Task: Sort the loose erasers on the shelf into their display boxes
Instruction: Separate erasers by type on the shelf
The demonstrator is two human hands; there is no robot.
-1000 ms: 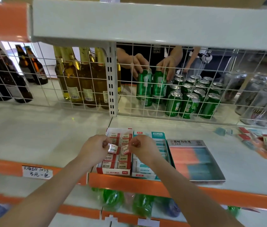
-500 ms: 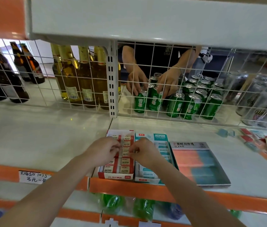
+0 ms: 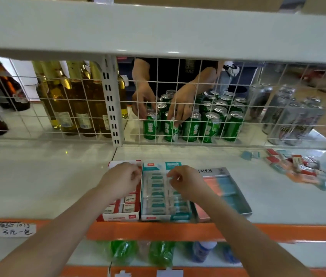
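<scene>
Both hands were over the display boxes at the shelf's front edge. Left hand (image 3: 121, 181) sat over the back of the red box (image 3: 127, 206), fingers curled; it hid whatever was under it, so I couldn't tell if it held an eraser. Right hand (image 3: 186, 183) hovered over the teal box (image 3: 158, 193), fingertips pinched together; maybe something small and pale in the pinch, too blurred to call.

Third box (image 3: 229, 189), pink/blue, sat just beside the teal one on its right, partly under the right wrist. Loose erasers (image 3: 306, 168) lay in a heap near the shelf's right end, toward the back, well apart from the boxes. So most of the sorting looked undone.

Risks, as I judged them:
- Red and teal boxes touch side by side and the hands work close together, so an eraser could land in the wrong box.
- Rows looked tightly packed; forcing one in could pop a neighbour out or tilt it.
- Boxes sat right at the front edge. A push from a wrist or forearm could slide one off over the orange lip (image 3: 178, 230).
- Reaching right for the heap, the forearm could drag across the third box.

Pose: both forearms came in low from the front, converging, wrists bent slightly down, knuckles up.
</scene>
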